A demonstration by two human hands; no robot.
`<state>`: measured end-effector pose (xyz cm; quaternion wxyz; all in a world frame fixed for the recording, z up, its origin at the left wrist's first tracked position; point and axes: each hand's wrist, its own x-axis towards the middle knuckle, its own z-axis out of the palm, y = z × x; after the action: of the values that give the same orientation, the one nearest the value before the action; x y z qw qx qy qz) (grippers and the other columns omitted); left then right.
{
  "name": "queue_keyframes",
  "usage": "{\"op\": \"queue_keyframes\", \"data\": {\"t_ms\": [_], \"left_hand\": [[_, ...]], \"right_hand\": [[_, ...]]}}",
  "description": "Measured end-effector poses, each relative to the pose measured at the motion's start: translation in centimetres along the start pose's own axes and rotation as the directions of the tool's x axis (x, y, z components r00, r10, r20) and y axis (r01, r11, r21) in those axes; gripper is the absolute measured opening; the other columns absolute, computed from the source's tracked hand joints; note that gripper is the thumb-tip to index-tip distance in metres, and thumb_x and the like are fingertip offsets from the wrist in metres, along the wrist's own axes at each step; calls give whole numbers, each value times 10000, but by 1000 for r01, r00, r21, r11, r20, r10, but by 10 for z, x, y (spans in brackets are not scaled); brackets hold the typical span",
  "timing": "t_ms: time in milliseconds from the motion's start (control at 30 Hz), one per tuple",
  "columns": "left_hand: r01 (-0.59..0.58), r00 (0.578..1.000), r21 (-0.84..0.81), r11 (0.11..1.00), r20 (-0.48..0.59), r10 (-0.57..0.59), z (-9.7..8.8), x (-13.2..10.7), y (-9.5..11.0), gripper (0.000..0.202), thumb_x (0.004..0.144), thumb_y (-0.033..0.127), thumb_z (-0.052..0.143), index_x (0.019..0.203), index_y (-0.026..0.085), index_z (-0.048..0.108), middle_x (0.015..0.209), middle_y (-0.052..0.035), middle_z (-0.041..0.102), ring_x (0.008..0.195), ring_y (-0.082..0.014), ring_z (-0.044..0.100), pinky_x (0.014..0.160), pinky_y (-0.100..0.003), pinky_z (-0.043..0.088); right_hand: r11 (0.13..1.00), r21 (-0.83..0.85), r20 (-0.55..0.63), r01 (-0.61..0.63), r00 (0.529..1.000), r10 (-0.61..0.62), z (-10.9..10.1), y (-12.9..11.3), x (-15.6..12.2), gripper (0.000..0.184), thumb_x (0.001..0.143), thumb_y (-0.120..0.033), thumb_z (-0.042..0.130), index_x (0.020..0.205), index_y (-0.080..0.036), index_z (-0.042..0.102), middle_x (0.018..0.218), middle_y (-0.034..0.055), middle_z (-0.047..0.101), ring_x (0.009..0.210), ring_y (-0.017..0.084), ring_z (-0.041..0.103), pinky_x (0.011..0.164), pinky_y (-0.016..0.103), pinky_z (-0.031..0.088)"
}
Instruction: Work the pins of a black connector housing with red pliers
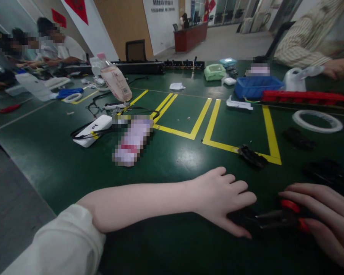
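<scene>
At the lower right of the table, my left hand [226, 200] is closed, its fingers curled and thumb below, gripping a dark black part [241, 216] whose shape is mostly hidden. My right hand [326, 214] comes in from the right edge, wrapped around red-handled pliers [290, 206]. The metal jaws of the pliers point left and meet the black part or lie right beside it; the contact is too dark to make out. Just beyond my left hand lies a small black plastic piece [252, 156], touching the yellow tape.
More black pieces [299, 138] lie at right, near a roll of white tape [317, 121]. A blue bin [258, 88] and red strip [304, 96] stand behind. Left are a blurred phone [134, 139], white power bank [93, 131] and tilted bottle [116, 80]. Other people sit around.
</scene>
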<state>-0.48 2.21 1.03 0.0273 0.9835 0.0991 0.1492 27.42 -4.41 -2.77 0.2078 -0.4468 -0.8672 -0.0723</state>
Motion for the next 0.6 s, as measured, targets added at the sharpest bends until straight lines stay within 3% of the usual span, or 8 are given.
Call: {"op": "queue_keyframes", "data": {"t_ms": [67, 167, 233, 300, 367, 400, 467, 600], "left_hand": [[-17, 1000, -23, 1000, 17, 17, 2, 0, -1, 536, 752, 630, 596, 935, 128, 568, 830, -19, 582, 660, -151, 521, 574, -298, 302], [-24, 999, -30, 999, 31, 25, 2, 1, -2, 540, 766, 655, 551, 927, 140, 561, 835, -18, 580, 671, -147, 514, 578, -298, 294], [8, 999, -21, 1000, 33, -8, -4, -1, -4, 584, 769, 706, 484, 924, 148, 557, 833, -20, 581, 682, -149, 511, 597, -300, 298], [100, 994, 8, 995, 31, -100, -17, -11, -8, 624, 778, 737, 415, 955, 155, 554, 851, -25, 590, 706, -158, 520, 644, -310, 322], [286, 958, 110, 952, 0, -288, -36, -32, -14, 603, 835, 689, 389, 1059, 149, 538, 993, -69, 602, 876, -214, 550, 773, -349, 356], [412, 910, 166, 896, -28, -413, -47, -46, -19, 566, 861, 640, 400, 1119, 149, 515, 1089, -92, 587, 983, -243, 539, 840, -374, 359], [670, 740, 259, 696, -155, -654, -65, -83, -27, 599, 858, 600, 437, 1249, 147, 435, 1233, -130, 522, 1133, -304, 480, 912, -431, 366], [909, 376, 303, 287, -296, -878, -82, -154, -37, 996, 760, 696, 494, 1441, 61, 140, 1389, -245, 354, 1197, -436, 419, 916, -552, 389]], "right_hand": [[999, -32, -10, -6, 1000, 6, -5, -7, 8, 292, 898, -320, 300, 1086, -260, 515, 1045, 100, 570, 897, 237, 599, 701, 378, 503], [989, -69, -10, 129, 991, -130, -11, -11, 18, 262, 881, -290, 365, 1073, -216, 527, 1017, 111, 570, 868, 213, 601, 664, 323, 513], [986, -73, -20, 151, 988, -153, -13, -10, 21, 255, 871, -268, 387, 1068, -195, 532, 1000, 115, 574, 862, 206, 606, 661, 309, 522], [986, -63, -23, 156, 987, -158, -13, -8, 21, 258, 864, -262, 397, 1067, -190, 538, 999, 120, 580, 869, 206, 611, 662, 306, 532], [985, -47, -22, 163, 986, -165, -12, -7, 18, 274, 857, -266, 409, 1085, -201, 545, 1012, 118, 590, 883, 209, 617, 661, 306, 540], [987, -37, -25, 155, 987, -156, -11, -8, 16, 282, 854, -270, 415, 1095, -213, 549, 1019, 113, 597, 889, 211, 621, 661, 309, 542], [995, -7, -40, 100, 994, -100, -7, -9, 13, 288, 854, -285, 414, 1097, -246, 564, 1024, 95, 614, 896, 215, 628, 679, 327, 545], [994, 84, -75, -68, 994, 74, 1, -11, 8, 274, 871, -331, 391, 1045, -292, 600, 1032, 67, 632, 909, 212, 631, 753, 361, 538]]}}
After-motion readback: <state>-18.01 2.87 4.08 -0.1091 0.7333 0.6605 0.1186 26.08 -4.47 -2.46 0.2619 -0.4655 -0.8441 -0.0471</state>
